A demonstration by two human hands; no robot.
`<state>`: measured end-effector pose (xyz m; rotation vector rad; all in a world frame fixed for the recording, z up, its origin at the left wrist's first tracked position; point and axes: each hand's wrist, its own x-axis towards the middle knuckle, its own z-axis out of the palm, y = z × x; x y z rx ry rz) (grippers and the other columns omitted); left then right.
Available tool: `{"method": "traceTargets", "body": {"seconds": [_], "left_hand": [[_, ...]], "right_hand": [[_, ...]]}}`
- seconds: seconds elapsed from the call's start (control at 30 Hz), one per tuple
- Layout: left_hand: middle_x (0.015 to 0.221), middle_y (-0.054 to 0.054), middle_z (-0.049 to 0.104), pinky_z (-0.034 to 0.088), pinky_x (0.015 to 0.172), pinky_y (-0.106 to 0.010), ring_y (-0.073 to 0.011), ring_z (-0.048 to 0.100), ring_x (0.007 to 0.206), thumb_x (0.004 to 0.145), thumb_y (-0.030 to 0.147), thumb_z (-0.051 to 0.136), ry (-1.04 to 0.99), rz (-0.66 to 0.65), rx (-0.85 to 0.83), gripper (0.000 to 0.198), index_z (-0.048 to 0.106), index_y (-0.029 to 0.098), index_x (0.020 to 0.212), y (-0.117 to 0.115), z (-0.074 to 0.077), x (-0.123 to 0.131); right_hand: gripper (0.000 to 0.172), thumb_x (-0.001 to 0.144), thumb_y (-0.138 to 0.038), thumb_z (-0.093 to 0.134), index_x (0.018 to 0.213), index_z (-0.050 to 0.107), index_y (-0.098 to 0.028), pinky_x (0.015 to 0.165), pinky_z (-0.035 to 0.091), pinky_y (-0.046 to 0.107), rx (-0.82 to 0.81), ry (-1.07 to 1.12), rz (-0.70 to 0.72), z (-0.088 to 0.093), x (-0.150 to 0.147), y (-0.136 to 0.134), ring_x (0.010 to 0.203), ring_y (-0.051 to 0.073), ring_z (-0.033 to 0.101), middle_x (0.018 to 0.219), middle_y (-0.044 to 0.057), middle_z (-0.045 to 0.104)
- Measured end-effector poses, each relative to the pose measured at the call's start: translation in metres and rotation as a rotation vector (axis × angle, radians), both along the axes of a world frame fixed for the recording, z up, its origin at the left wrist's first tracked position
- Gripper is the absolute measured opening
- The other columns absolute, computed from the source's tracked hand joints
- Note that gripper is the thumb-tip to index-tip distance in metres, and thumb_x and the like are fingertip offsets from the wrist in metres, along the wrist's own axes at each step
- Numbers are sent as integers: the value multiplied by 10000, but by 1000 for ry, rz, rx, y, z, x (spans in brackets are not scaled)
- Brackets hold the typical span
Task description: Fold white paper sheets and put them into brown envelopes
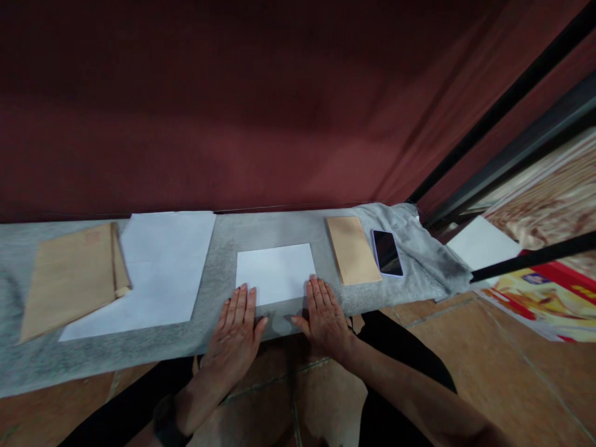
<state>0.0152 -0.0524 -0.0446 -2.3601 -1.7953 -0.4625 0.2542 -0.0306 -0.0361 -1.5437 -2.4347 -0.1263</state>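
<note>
Resting open, left hand [235, 332] and right hand [325, 315] touch the white sheet [275, 270]. Flat already! Left of both, larger paper [162, 282] lies untouched.

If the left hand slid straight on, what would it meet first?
The smaller white sheet, right at the left hand's fingertips; then grey cloth and probably the dark red backdrop; depth is unclear.
</note>
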Motion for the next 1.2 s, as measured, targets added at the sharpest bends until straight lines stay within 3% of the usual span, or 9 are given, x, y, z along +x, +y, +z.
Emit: {"method": "traceTargets", "body": {"seconds": [0.2, 0.33, 0.47, 0.73, 0.87, 1.2], "left_hand": [[1548, -302, 438, 346, 1202, -562, -364, 361, 1499, 1044, 442, 264, -20, 25, 15, 678, 348, -22, 1532, 8, 5, -7], [1592, -238, 411, 326, 1227, -537, -312, 319, 1526, 1045, 396, 252, -64, -11, -36, 641, 290, 39, 1576, 28, 12, 13], [1622, -227, 363, 314, 1243, -515, -291, 266, 1546, 1029, 341, 267, -78, -64, -97, 628, 296, 22, 1569, 53, 8, 35], [1640, -218, 329, 281, 1256, -487, -271, 231, 1558, 986, 220, 259, -66, -50, -132, 612, 334, 13, 1557, 85, -10, 35], [1639, -199, 337, 267, 1260, -488, -259, 224, 1561, 982, 231, 270, -61, -25, -130, 619, 330, 29, 1564, 93, -8, 28], [1601, -246, 383, 270, 1248, -488, -309, 317, 1525, 1021, 348, 260, -43, 163, -125, 635, 397, -31, 1512, 104, -1, 12]], "right_hand": [[796, 1035, -601, 393, 1479, 464, 56, 1229, 310, 529, -60, 47, -42, 9, 3, 8, 1482, 379, 372, 1553, 284, 423], [662, 1081, -503, 317, 1508, 459, -18, 1256, 266, 515, -133, 134, -6, 26, -3, 28, 1511, 325, 337, 1576, 200, 435], [589, 1100, -445, 251, 1541, 434, -101, 1252, 297, 458, -211, 220, 92, 33, -22, 50, 1526, 247, 316, 1605, 120, 414], [569, 1098, -459, 281, 1542, 439, -139, 1271, 243, 452, -238, 149, 126, 11, -48, 80, 1522, 229, 328, 1624, 94, 375], [561, 1093, -461, 327, 1551, 425, -151, 1272, 235, 447, -161, 122, 93, 4, -47, 86, 1518, 228, 337, 1630, 90, 361], [652, 1085, -479, 333, 1565, 358, -39, 1242, 250, 499, -104, 100, -65, -4, -39, 97, 1519, 302, 328, 1620, 196, 329]]}}
